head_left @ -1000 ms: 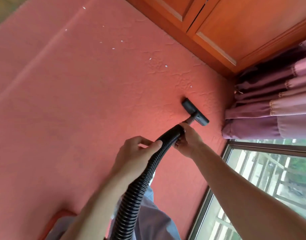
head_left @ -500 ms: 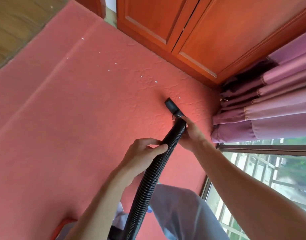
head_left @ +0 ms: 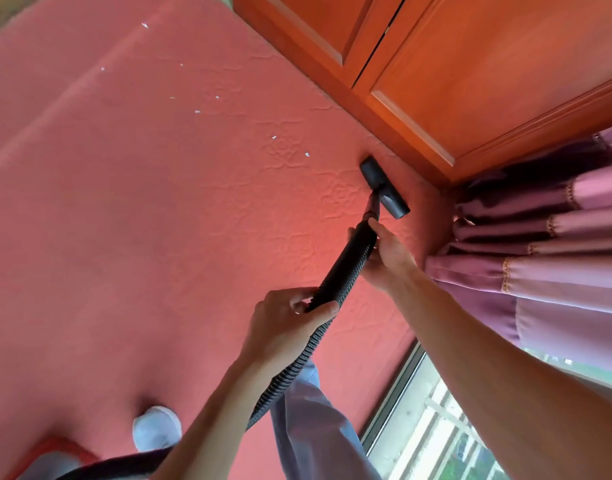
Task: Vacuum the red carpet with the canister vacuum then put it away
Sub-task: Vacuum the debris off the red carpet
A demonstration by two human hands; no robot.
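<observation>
Red carpet (head_left: 131,216): fills the floor from the near edge up to the wooden cabinet (head_left: 471,74); the view has swung so the corner by the cabinet and the purple curtain (head_left: 547,244) now sits closer to centre.
Hose (head_left: 335,285): black ribbed line running from the lower left up toward the corner, more stretched out than half a second ago.
Left hand (head_left: 284,327): curled round the hose mid-length, thumb over the top, steadying it.
Right hand (head_left: 384,254): wrapped tight on the smooth cuff just behind the neck, steering.
Nozzle (head_left: 384,188): flat on the carpet, and here's the change — it has pushed further in and turned broadside, lying nearly along the cabinet base, close to the corner.
White specks (head_left: 273,137): several remain scattered left of the nozzle, up the carpet, untouched.
Reading: edge pass along the cabinet is under way; open carpet with the specks looks not yet covered, so putting away is far off.
Canister: a red shape (head_left: 55,452) at the bottom left may be it; too cut off to say.
</observation>
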